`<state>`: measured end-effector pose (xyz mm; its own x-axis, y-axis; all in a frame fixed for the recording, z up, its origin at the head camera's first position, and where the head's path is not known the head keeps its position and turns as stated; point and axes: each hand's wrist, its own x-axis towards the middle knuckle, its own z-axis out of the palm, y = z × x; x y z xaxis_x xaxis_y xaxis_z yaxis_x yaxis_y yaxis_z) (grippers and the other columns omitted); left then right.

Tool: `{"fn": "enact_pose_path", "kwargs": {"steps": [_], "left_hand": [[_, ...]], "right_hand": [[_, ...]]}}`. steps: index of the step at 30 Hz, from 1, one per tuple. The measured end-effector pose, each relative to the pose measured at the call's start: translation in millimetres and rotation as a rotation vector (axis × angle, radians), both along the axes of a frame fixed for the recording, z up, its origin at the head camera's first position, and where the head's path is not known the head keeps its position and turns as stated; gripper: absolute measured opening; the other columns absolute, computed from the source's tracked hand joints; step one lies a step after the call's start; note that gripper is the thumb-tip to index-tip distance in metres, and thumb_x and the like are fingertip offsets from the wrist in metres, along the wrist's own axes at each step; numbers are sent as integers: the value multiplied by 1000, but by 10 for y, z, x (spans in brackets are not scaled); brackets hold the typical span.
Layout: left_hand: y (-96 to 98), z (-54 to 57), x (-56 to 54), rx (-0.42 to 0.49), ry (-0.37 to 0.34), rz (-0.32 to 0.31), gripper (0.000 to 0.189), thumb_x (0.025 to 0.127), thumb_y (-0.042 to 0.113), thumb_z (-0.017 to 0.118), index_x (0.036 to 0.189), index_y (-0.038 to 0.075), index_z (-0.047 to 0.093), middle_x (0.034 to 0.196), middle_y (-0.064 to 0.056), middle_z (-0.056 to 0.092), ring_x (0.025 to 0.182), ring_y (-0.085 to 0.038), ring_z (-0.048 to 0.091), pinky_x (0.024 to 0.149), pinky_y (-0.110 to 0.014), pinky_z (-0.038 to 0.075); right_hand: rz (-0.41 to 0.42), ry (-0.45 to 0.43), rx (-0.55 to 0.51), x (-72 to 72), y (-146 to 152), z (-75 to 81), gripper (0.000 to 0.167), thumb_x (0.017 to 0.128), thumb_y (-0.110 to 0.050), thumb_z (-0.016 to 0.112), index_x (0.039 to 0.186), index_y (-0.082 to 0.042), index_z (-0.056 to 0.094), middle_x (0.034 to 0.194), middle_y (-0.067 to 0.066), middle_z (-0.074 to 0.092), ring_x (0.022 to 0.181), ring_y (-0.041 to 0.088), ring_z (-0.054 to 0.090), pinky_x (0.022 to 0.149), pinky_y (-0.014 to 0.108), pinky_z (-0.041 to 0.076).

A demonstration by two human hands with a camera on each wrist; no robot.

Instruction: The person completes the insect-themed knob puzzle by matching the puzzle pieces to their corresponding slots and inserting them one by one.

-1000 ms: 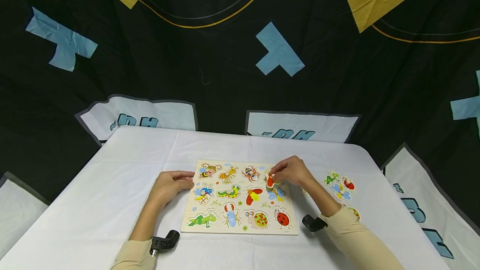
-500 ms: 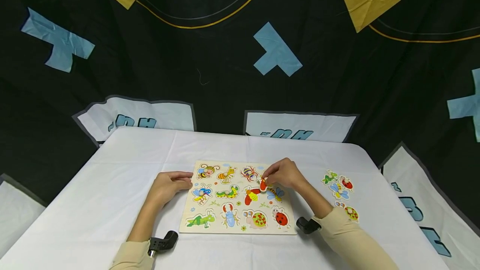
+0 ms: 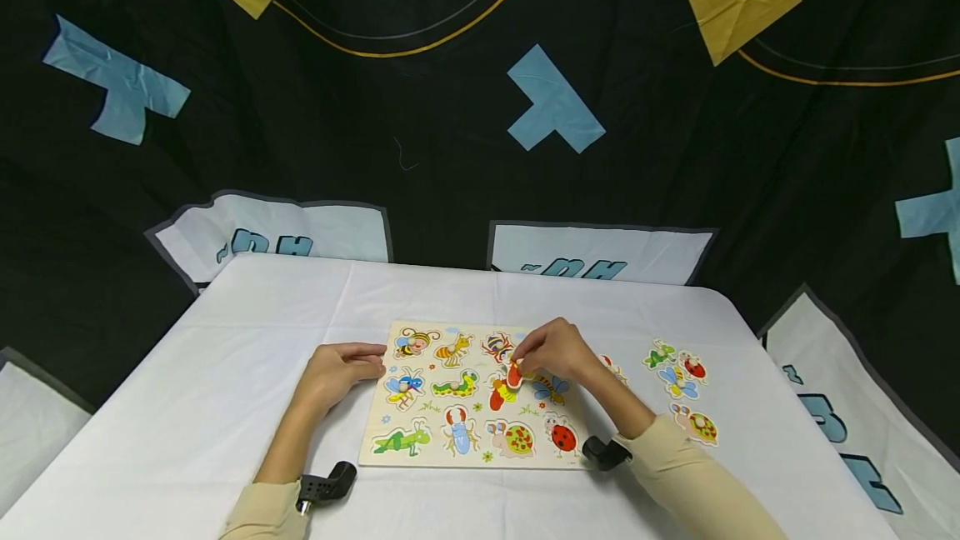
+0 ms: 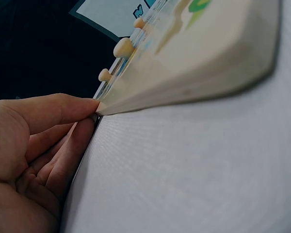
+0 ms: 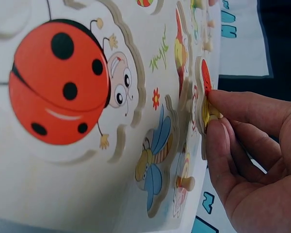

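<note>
A pale wooden knob puzzle board [image 3: 420,458] with printed insects lies flat on the table. My right hand [image 3: 562,348] pinches a red-winged insect puzzle piece [image 5: 205,73] by its knob between thumb and fingertips. In the right wrist view the piece is tilted, raised off the board close to the recess with the red-winged picture [image 5: 180,53]. My left hand [image 3: 330,373] rests at the board's left edge, thumb and fingertips touching it. Knobbed pieces such as the bee [image 3: 414,343] and caterpillar [image 3: 454,386] sit in their recesses. The ladybug recess [image 5: 63,87] shows its printed picture.
Right of the board lie loose pieces: a green insect [image 3: 660,354], a ladybug [image 3: 693,367], a blue-winged insect [image 3: 678,383] and a snail [image 3: 697,425]. Another piece [image 3: 613,368] is partly hidden by the right forearm. White cloth [image 3: 262,315] covers the table.
The right hand has carried the red-winged piece leftward and toward the person, from the board's top right to the red-winged picture. The left hand stays at the edge.
</note>
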<state>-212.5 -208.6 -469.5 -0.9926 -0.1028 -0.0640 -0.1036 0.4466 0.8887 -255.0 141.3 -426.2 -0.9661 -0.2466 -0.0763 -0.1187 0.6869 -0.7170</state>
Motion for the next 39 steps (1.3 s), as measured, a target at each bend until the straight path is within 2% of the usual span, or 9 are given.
{"fn": "enact_pose_path", "kwargs": {"steps": [15,26,39], "left_hand": [[-1,4,-9,6,-6,-3,39,83,17,82,120,6,75,97,-4,79,87,-5,70,86,-22,47],[3,4,-3,14,-2,-6,39,83,15,82,120,4,74,98,-5,79,87,-5,71,84,-22,48],[-2,2,-5,1,3,-7,38,84,16,82,120,6,75,101,-5,79,90,-4,71,89,-24,48]], "right_hand": [[43,-31,-12,49,-94,-32,9,73,-8,86,79,-13,82,75,-2,76,65,12,60,60,26,48],[73,-21,8,84,-149,-51,10,71,-7,86,77,-14,82,73,-2,76,64,10,60,59,26,48],[107,-48,-20,109,-159,-87,10,72,-7,87,77,-13,82,75,-2,76,66,12,60,60,27,48]]}}
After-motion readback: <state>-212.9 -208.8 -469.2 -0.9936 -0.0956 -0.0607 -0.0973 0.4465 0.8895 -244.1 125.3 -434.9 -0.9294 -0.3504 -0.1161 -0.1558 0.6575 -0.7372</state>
